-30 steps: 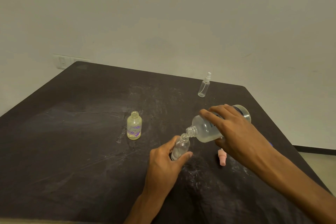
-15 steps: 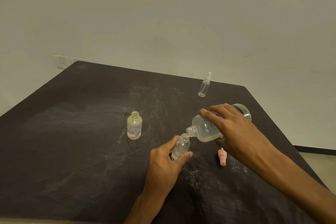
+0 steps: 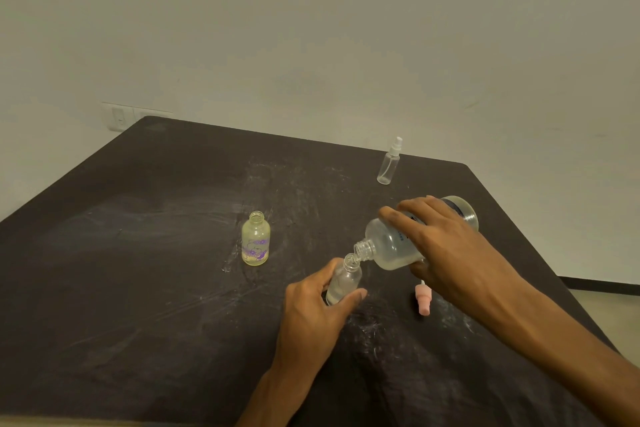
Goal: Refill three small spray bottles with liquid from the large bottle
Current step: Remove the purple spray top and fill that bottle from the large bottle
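**A:** Nearest the camera, this side of the large bottle, what's the left hand doing?

**B:** The left hand point(image 3: 313, 314) has thumb and fingers curled round the small clear bottle point(image 3: 343, 282), holding it tilted with its open neck right under the spout. A little liquid sits at its bottom.

**A:** And the large bottle itself?

**B:** The large bottle point(image 3: 391, 246) lies nearly on its side in the air; the right hand point(image 3: 450, 253) clasps its body from above, fingers spread over the top, thumb below. Its mouth is touching or just above the small neck; I cannot tell which.

**A:** How will these handle?

**B:** My guess: both are light, smooth and slippery if wet. The small one tips easily, so hold its body low; the big one wants a mid-body grip for slow tilting.

**A:** Around it?

**B:** A pink spray cap point(image 3: 423, 302) lies just beneath the large bottle, near the right wrist. Left of it, well apart, stands the uncapped yellowish bottle point(image 3: 255, 243). Beyond it, near the far edge of the table point(image 3: 138, 270), stands the capped slim spray bottle point(image 3: 389, 163). The right table edge runs close behind the forearm; open room lies leftward
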